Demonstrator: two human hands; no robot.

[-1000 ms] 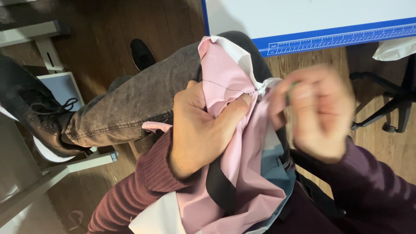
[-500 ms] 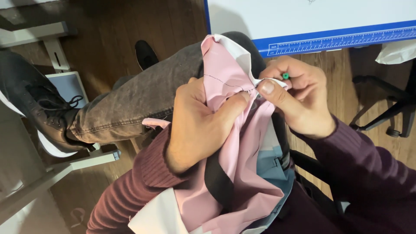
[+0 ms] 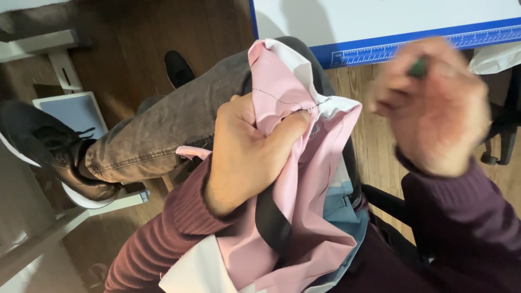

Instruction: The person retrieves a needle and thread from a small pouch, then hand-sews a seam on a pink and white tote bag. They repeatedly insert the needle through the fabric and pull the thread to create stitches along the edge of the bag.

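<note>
My left hand (image 3: 247, 154) clutches a bunched pink, white and pale blue fabric (image 3: 306, 211) on my lap, pinching it just below a dark stitched seam (image 3: 296, 103). A black strap runs down through the cloth. My right hand (image 3: 434, 108), blurred by motion, is raised to the right of the fabric and pinches a small green-headed object (image 3: 418, 68), probably a needle or pin. No thread between hand and seam can be made out.
A white cutting table with a blue ruled edge (image 3: 429, 40) lies above. My crossed leg in grey jeans (image 3: 168, 135) and black shoe (image 3: 49, 146) rest left, over a white stand (image 3: 70, 114). A chair base (image 3: 496, 154) stands right on wood floor.
My right hand has pulled up and to the right, away from the seam where it was pinching half a second ago. The left hand keeps its grip on the fabric.
</note>
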